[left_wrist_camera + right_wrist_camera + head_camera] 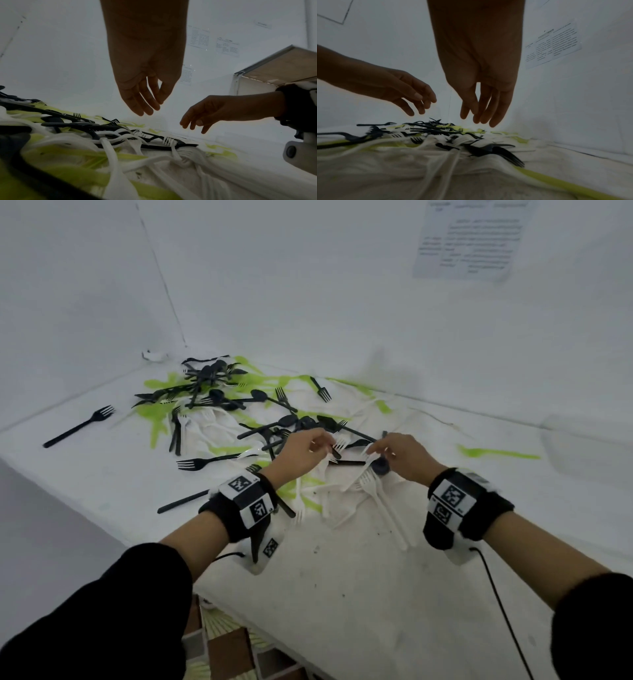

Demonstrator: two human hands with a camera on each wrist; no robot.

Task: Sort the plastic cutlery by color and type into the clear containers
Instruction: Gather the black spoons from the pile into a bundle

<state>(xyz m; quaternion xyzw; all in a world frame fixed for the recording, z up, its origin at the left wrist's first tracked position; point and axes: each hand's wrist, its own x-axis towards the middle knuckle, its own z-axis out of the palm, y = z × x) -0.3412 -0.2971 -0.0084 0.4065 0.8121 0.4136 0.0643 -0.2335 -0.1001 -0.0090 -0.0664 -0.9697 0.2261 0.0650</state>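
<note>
White walls meet at the far left corner of a white cloth-covered table (394, 594), where a tangled heap of black, lime-green and white plastic cutlery (239, 412) spreads toward the middle. Left hand (301, 451) and right hand (402, 455) hover above it, fingers (147, 106) loosely apart, holding nothing.

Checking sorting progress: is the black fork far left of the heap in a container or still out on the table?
Out. The black fork lies flat on the bare white table, apart from the heap, with no container wall around it.
</note>
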